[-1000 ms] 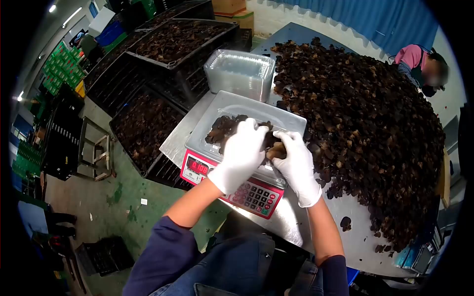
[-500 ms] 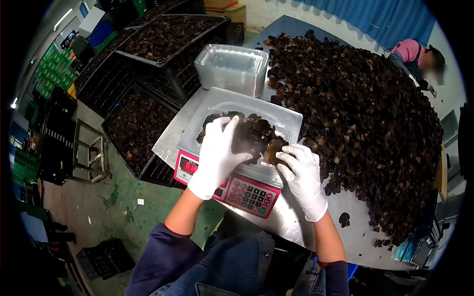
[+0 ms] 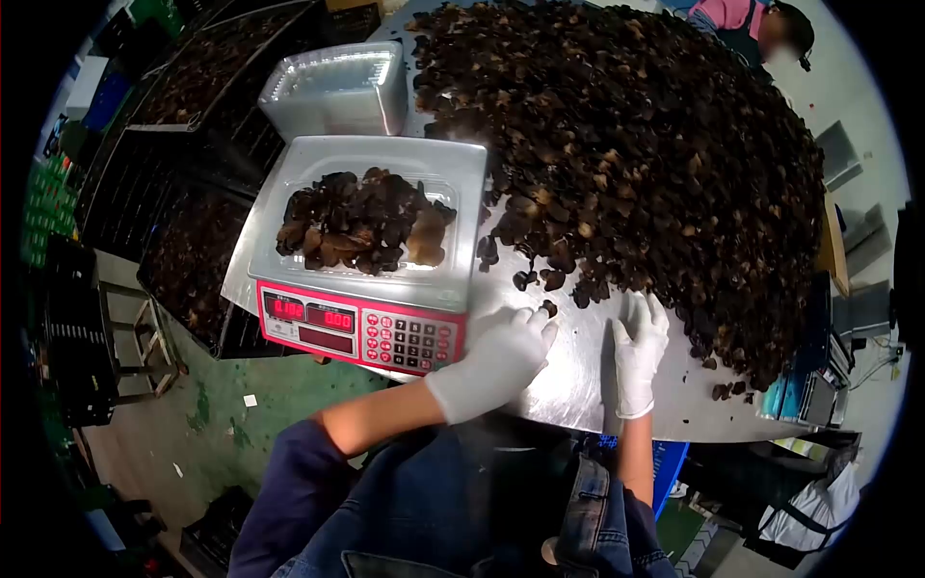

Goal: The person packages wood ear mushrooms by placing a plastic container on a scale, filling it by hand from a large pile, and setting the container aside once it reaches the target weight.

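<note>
My gloved left hand (image 3: 501, 364) is beside the scale's right front corner, fingers curled, with a small dark wood ear mushroom (image 3: 550, 308) at its fingertips. At the near edge of a large heap of wood ear mushrooms (image 3: 626, 164) is my gloved right hand (image 3: 640, 354), open, thumb apart from the fingers, its fingertips close to the heap. A clear plastic tray (image 3: 436, 193) holding wood ear mushrooms (image 3: 356, 217) rests on the red and silver digital scale (image 3: 472, 159). The scale's red digits are lit.
A stack of clear plastic trays (image 3: 337, 101) stands behind the scale. Black crates (image 3: 183, 197) with more mushrooms are at the left. Across the metal table (image 3: 568, 380) is another person in a pink top (image 3: 725, 13). A few loose pieces (image 3: 734, 390) lie near the front edge.
Both hands have left the tray on the scale and moved right, toward the heap. The view has shifted right, so scale and trays appear farther left. The tray's mushrooms are now uncovered to view.
</note>
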The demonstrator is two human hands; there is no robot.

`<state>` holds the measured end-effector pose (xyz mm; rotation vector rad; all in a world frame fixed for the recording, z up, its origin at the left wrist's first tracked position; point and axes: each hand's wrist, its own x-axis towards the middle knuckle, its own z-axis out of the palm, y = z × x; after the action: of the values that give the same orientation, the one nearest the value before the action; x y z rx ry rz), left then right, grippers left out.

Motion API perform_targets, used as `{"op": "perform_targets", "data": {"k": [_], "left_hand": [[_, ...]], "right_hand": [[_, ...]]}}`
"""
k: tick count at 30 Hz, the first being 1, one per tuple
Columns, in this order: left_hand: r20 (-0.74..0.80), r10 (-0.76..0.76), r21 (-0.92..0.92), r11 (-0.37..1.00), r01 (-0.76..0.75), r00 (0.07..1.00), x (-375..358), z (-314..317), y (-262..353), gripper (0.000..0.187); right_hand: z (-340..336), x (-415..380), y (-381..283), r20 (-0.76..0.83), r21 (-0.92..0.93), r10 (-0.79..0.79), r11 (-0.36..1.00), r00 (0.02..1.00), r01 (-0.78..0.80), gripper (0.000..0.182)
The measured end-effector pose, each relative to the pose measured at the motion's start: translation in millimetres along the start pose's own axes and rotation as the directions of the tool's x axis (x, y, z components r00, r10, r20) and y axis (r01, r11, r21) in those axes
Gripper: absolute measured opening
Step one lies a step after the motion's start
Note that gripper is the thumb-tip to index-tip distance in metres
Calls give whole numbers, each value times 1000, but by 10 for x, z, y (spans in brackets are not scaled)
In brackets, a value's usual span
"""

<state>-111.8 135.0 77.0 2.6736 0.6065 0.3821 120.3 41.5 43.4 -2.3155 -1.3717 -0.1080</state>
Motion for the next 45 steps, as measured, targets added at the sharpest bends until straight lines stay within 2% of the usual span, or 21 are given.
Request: {"op": "perform_targets", "data": {"k": [1, 3, 5, 7, 8, 9, 11, 13, 15, 17, 21, 24, 27, 29, 30, 31, 33, 36, 39, 42, 45], "left_hand": [[6, 4, 0, 1000, -4, 1000, 127, 111, 60, 37], [119, -199, 433, 892, 130, 973, 443, 302, 142, 52], [-46, -189, 482, 856, 188, 981, 652, 847, -48, 54], [9, -312, 532, 806, 259, 950, 830, 942, -98, 38], [-78, -36, 748, 659, 82, 996, 798, 1133, -208, 30], [-34, -186, 661, 732, 162, 982, 886, 927, -108, 28], [-48, -224, 622, 756, 205, 973, 906, 831, -66, 32], [-89, -252, 444, 856, 265, 964, 956, 1062, -120, 21], [-183, -258, 398, 863, 312, 949, 916, 994, -74, 18], [-93, -222, 528, 816, 237, 971, 968, 950, -78, 17], [-103, -208, 477, 848, 232, 973, 924, 817, -55, 14], [-194, -201, 225, 943, 243, 960, 774, 472, 77, 13], [-261, -251, -100, 967, 233, 932, 257, -563, 15, 12], [-513, -210, -217, 970, 111, 832, -127, -1064, -274, 17], [-587, -264, -112, 963, 246, 765, -227, -1171, -452, 20], [-662, -298, -19, 924, 383, 688, -308, -1263, -621, 22], [-673, -391, -124, 896, 426, 628, -494, -1577, -869, 26], [-588, -509, -53, 800, 598, 629, -562, -1660, -1087, 29], [-498, -443, 21, 853, 521, 746, -635, -1608, -1216, 35], [-464, -481, -23, 846, 533, 744, -664, -1638, -1210, 41], [-505, -462, -78, 866, 494, 729, -744, -1657, -1214, 41]], "right_hand": [[64, 53, 5, -5, 1, -40, 999, 999, 40, 56], [140, 184, -102, 34, 201, -106, 975, 994, 97, 60], [147, 288, -290, 88, 204, -149, 971, 985, 128, 68], [277, 345, -320, 118, 109, -183, 979, 976, 171, 68], [279, 363, -341, 99, 135, -192, 975, 976, 177, 60], [290, 382, -339, 84, 165, -206, 968, 975, 190, 52], [255, 368, -309, 13, 282, -185, 944, 983, 174, 35], [368, 343, -139, 28, 230, -110, 968, 994, 101, 27], [413, 306, -121, 107, 263, -37, 965, 994, 8, 28], [402, 264, -184, 84, 193, -102, 978, 991, 84, 34], [445, 295, -232, 76, 189, -67, 981, 995, 52, 30], [466, 328, -142, 85, 289, -12, 957, 996, -13, 27], [405, 355, -139, 46, 431, -11, 902, 999, -9, 24], [269, 406, -371, 65, 585, -8, 810, 998, -32, 25], [203, 448, -546, 61, 670, -23, 742, 998, -23, 26], [31, 498, -831, 83, 658, -59, 753, 995, -10, 26], [-42, 595, -1264, 3, 724, -143, 683, 990, 96, 24], [-186, 707, -1982, -19, 773, -275, 605, 961, 189, 23], [-54, 807, -2440, -86, 768, -463, 534, 882, 355, 26], [101, 835, -2633, -121, 550, -684, 557, 720, 622, 42], [-38, 765, -2592, -115, 527, -632, 615, 766, 586, 46]]}}
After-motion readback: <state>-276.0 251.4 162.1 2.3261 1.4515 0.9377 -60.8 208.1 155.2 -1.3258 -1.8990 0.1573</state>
